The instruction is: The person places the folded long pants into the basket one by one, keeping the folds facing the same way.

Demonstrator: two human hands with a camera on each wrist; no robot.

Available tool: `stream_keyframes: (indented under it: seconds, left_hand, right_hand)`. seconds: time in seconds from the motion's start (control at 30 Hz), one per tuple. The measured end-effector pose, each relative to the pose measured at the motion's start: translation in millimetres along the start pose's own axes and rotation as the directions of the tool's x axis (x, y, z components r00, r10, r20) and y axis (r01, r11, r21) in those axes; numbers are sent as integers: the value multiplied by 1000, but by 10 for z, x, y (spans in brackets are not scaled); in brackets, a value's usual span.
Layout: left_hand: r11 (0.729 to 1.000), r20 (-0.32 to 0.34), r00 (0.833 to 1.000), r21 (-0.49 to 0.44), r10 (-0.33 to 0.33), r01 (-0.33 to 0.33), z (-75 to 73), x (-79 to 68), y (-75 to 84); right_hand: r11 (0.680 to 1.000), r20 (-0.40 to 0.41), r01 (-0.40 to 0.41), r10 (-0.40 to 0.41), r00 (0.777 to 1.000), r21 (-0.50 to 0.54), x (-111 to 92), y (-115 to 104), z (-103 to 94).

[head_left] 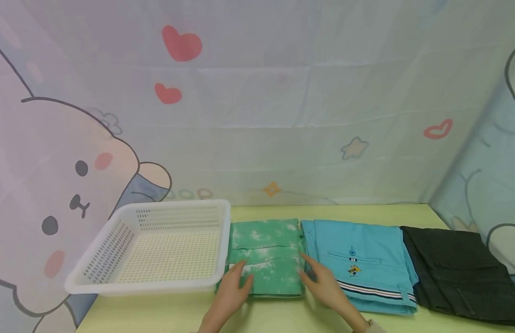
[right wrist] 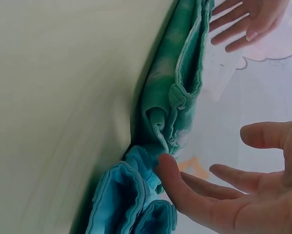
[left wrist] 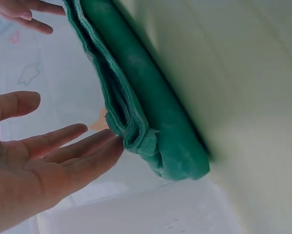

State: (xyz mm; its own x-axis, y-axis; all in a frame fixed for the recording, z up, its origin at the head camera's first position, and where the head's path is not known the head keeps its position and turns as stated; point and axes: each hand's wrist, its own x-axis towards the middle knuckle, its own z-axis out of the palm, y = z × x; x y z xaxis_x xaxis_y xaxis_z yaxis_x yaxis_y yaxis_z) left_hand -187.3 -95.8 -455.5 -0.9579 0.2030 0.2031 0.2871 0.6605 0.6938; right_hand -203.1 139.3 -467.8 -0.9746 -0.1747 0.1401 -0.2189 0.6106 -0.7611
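A folded green tie-dye garment [head_left: 267, 259] lies flat on the table, with white patches across it. My left hand [head_left: 232, 284] is at its left edge; in the left wrist view the fingers [left wrist: 94, 156] are extended, their tips right at the folded cloth [left wrist: 150, 97]. At the garment's right side, my right hand [head_left: 324, 284] has its fingers spread, thumb apart. Seen from the right wrist, a fingertip of that hand [right wrist: 223, 190] is where the green garment [right wrist: 172, 73] meets folded blue pants [right wrist: 116, 195]. Neither hand grips anything.
A white slotted plastic basket [head_left: 224, 249] stands directly left of the green garment. To the right lie the blue pants [head_left: 365, 249] with a striped band, then folded black pants [head_left: 457, 273]. Behind the pale yellow table [head_left: 324, 211] hangs a printed cloth backdrop [head_left: 282, 92].
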Motion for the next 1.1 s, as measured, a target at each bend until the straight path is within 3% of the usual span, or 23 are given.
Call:
stream_keyframes:
  seconds: [0.27, 0.4, 0.57, 0.83, 1.1]
  left_hand:
    - [998, 38, 997, -11, -60, 60, -76, -98, -37]
    - [996, 53, 995, -16, -82, 83, -88, -145, -62]
    - [996, 24, 996, -4, -88, 89, -89, -172, -81]
    - [991, 38, 991, 18, -130, 130, -105, -198, -93]
    - [984, 54, 983, 46, -175, 172, -108, -244, -95]
  right_hand:
    - [987, 48, -111, 106, 993, 115, -49, 13, -15]
    - [963, 95, -192, 177, 980, 189, -82, 13, -17]
    - [932, 140, -279, 252, 958, 232, -89, -19, -29]
    - [905, 180, -342, 303, 936, 254, -117, -86, -32]
    - [852, 243, -393, 323, 915, 347, -130, -60, -28]
